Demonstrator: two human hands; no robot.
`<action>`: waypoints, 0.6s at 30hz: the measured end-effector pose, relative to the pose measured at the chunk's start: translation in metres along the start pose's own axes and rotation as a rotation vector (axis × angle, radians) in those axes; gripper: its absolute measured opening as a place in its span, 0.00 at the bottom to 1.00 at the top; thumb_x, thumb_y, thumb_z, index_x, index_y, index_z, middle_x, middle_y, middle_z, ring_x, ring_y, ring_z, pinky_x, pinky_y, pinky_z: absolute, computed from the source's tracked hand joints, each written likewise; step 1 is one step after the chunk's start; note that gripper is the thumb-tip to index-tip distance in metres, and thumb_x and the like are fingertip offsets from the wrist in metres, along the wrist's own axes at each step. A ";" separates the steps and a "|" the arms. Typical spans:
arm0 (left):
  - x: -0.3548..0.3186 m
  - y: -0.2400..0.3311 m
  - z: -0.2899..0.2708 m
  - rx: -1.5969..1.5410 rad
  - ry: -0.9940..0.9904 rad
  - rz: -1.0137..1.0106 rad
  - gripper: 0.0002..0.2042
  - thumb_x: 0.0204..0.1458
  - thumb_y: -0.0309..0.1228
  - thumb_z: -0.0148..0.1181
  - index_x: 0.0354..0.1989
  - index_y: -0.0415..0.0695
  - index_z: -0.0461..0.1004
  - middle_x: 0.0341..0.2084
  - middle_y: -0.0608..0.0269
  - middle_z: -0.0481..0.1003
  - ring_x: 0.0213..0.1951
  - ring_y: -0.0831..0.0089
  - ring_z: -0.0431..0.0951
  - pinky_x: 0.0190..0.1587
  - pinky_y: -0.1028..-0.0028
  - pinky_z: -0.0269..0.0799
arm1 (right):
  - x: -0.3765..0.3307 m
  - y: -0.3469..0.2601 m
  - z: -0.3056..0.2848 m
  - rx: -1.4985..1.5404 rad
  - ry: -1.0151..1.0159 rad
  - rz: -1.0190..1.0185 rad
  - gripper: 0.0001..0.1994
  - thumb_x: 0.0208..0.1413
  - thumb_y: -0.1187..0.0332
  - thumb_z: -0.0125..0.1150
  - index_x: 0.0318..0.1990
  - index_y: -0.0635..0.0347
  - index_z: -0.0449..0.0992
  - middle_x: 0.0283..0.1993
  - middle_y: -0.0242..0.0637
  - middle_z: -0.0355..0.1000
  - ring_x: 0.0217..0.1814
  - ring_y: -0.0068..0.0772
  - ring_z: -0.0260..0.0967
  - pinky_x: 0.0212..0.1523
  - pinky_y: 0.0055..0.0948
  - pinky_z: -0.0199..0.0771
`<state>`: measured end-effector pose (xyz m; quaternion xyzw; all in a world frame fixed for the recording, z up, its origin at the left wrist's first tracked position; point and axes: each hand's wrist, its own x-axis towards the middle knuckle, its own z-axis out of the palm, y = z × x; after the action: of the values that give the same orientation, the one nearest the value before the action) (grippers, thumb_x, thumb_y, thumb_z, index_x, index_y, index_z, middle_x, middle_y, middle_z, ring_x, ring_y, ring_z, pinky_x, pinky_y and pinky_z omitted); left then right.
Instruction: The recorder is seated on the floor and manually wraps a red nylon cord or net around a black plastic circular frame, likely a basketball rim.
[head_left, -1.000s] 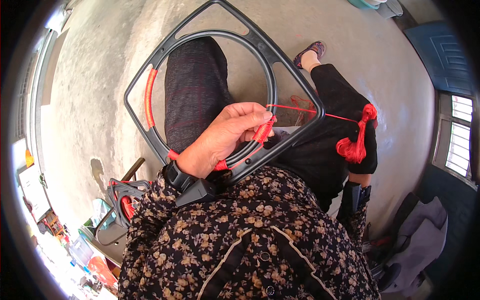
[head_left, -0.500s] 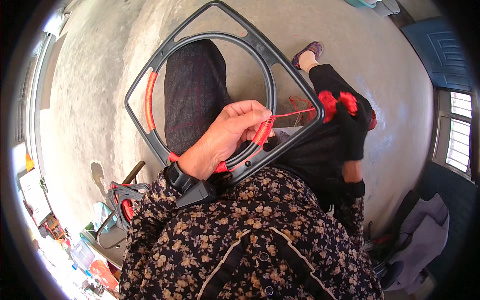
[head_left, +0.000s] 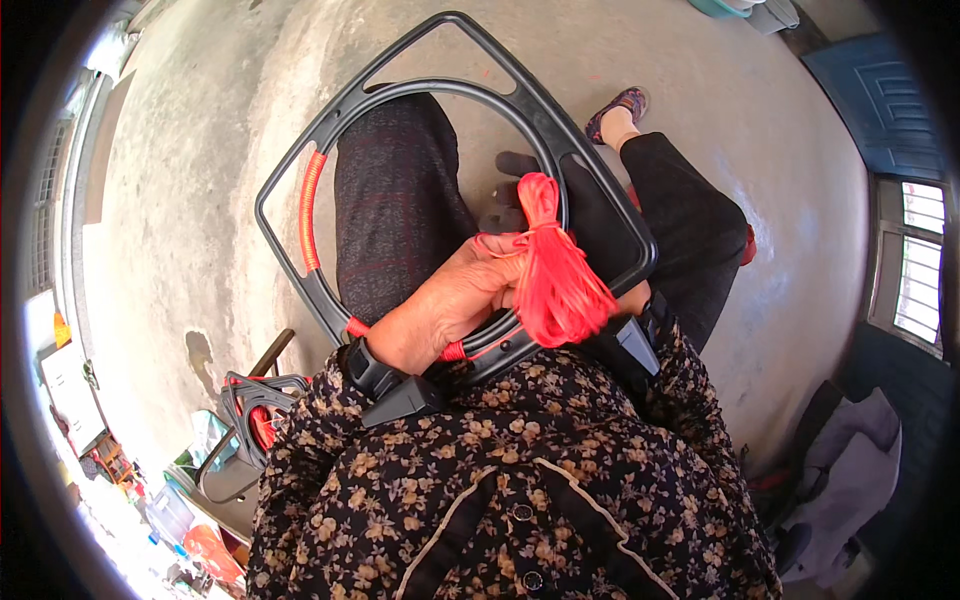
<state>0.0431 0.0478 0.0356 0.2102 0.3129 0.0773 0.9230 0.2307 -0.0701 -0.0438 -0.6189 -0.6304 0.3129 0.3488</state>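
Note:
A black plastic frame (head_left: 322,135) with a round inner ring lies over my lap, red cord wound tightly round parts of the ring. My bare left hand (head_left: 455,295) is closed at the ring's right side, its fingers on the narrow neck of a red cord bundle (head_left: 560,290). The bundle hangs in front of the ring and hides the winding there. Whether the left fingers also grip the ring is hidden. My right hand (head_left: 590,205), in a dark glove, is behind the bundle and frame; its grey fingertips show spread inside the ring, nothing visible in them.
At the left, another black frame (head_left: 238,400) with red cord rests on a chair (head_left: 225,480). Crowded goods stand by the bright opening at lower left. Grey cloth (head_left: 850,470) lies over something at the right, near a window (head_left: 920,265) and a blue door (head_left: 865,110).
The right hand has come in from the right to behind the ring. The red bundle has moved left to the left fingers. The frame has shifted slightly down and right.

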 end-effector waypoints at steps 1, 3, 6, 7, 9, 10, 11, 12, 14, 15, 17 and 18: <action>0.001 0.000 -0.002 0.057 -0.012 -0.012 0.12 0.55 0.30 0.58 0.44 0.37 0.74 0.35 0.61 0.78 0.31 0.79 0.79 0.36 0.79 0.77 | -0.001 0.003 0.002 -0.009 -0.010 -0.010 0.11 0.54 0.70 0.58 0.44 0.64 0.73 0.40 0.34 0.73 0.42 0.24 0.69 0.43 0.25 0.69; 0.002 -0.001 -0.006 0.068 -0.027 -0.001 0.10 0.56 0.29 0.58 0.41 0.36 0.75 0.32 0.61 0.78 0.30 0.80 0.78 0.34 0.81 0.76 | -0.004 0.007 0.004 -0.014 -0.026 -0.016 0.11 0.55 0.70 0.58 0.45 0.64 0.73 0.41 0.34 0.73 0.42 0.24 0.69 0.44 0.25 0.69; 0.001 0.002 -0.011 0.100 -0.118 -0.012 0.08 0.56 0.29 0.57 0.39 0.36 0.76 0.30 0.61 0.78 0.29 0.80 0.78 0.34 0.81 0.76 | -0.010 0.010 0.001 -0.004 -0.033 -0.013 0.12 0.56 0.70 0.57 0.45 0.64 0.73 0.41 0.34 0.73 0.43 0.24 0.69 0.44 0.25 0.69; 0.001 0.002 -0.012 0.089 -0.138 -0.004 0.08 0.56 0.29 0.57 0.38 0.36 0.76 0.30 0.61 0.78 0.29 0.80 0.78 0.33 0.81 0.76 | -0.013 0.010 -0.001 0.005 -0.031 -0.006 0.12 0.56 0.69 0.56 0.45 0.64 0.73 0.41 0.34 0.73 0.43 0.24 0.69 0.44 0.25 0.68; 0.000 0.003 -0.009 0.090 -0.109 0.004 0.07 0.55 0.28 0.58 0.37 0.36 0.76 0.29 0.63 0.78 0.28 0.81 0.77 0.32 0.81 0.75 | -0.017 0.011 -0.005 0.021 -0.026 0.004 0.12 0.56 0.69 0.56 0.46 0.64 0.72 0.41 0.34 0.73 0.43 0.24 0.69 0.44 0.26 0.68; 0.000 0.004 -0.007 0.102 -0.060 0.005 0.07 0.55 0.28 0.58 0.37 0.37 0.76 0.28 0.64 0.78 0.27 0.81 0.77 0.31 0.81 0.75 | -0.018 0.011 -0.007 0.034 -0.017 0.007 0.12 0.57 0.69 0.55 0.46 0.64 0.72 0.41 0.34 0.73 0.43 0.24 0.69 0.44 0.26 0.68; 0.000 0.004 -0.004 0.114 -0.010 0.004 0.07 0.55 0.28 0.58 0.37 0.37 0.75 0.28 0.65 0.78 0.26 0.82 0.76 0.30 0.81 0.75 | -0.019 0.011 -0.009 0.041 -0.004 0.012 0.12 0.57 0.69 0.55 0.46 0.64 0.72 0.42 0.34 0.73 0.43 0.24 0.69 0.44 0.26 0.68; -0.001 0.005 -0.002 0.104 -0.014 0.021 0.07 0.55 0.30 0.58 0.36 0.38 0.75 0.27 0.64 0.78 0.25 0.81 0.77 0.29 0.81 0.75 | -0.019 0.011 -0.010 0.056 0.010 0.017 0.12 0.57 0.69 0.55 0.46 0.64 0.72 0.42 0.34 0.72 0.44 0.24 0.69 0.45 0.26 0.68; -0.003 0.010 0.001 0.134 -0.013 0.030 0.08 0.56 0.31 0.57 0.35 0.39 0.75 0.26 0.63 0.78 0.25 0.81 0.77 0.29 0.80 0.76 | -0.019 0.010 -0.014 0.092 0.044 0.033 0.12 0.58 0.69 0.54 0.47 0.64 0.72 0.42 0.34 0.72 0.44 0.25 0.69 0.45 0.26 0.68; -0.003 0.013 0.002 0.143 -0.029 0.042 0.08 0.56 0.32 0.57 0.35 0.40 0.75 0.26 0.62 0.78 0.25 0.80 0.77 0.28 0.80 0.76 | -0.020 0.009 -0.015 0.101 0.059 0.039 0.12 0.58 0.69 0.54 0.47 0.64 0.72 0.42 0.34 0.72 0.44 0.25 0.69 0.45 0.26 0.68; -0.003 0.016 0.004 0.177 0.015 0.023 0.09 0.57 0.34 0.55 0.34 0.41 0.75 0.24 0.60 0.78 0.24 0.79 0.78 0.26 0.80 0.77 | -0.023 0.006 -0.020 0.120 0.076 0.058 0.12 0.58 0.68 0.53 0.47 0.64 0.71 0.42 0.34 0.72 0.45 0.25 0.69 0.45 0.26 0.68; -0.003 0.017 0.004 0.185 0.025 0.012 0.09 0.58 0.34 0.55 0.34 0.41 0.74 0.24 0.60 0.78 0.24 0.79 0.78 0.25 0.80 0.77 | -0.027 0.005 -0.022 0.137 0.085 0.069 0.12 0.59 0.68 0.53 0.47 0.64 0.71 0.43 0.34 0.72 0.45 0.25 0.68 0.45 0.26 0.68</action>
<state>0.0427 0.0606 0.0475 0.2952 0.3290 0.0565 0.8952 0.2517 -0.0979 -0.0367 -0.6278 -0.5704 0.3407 0.4055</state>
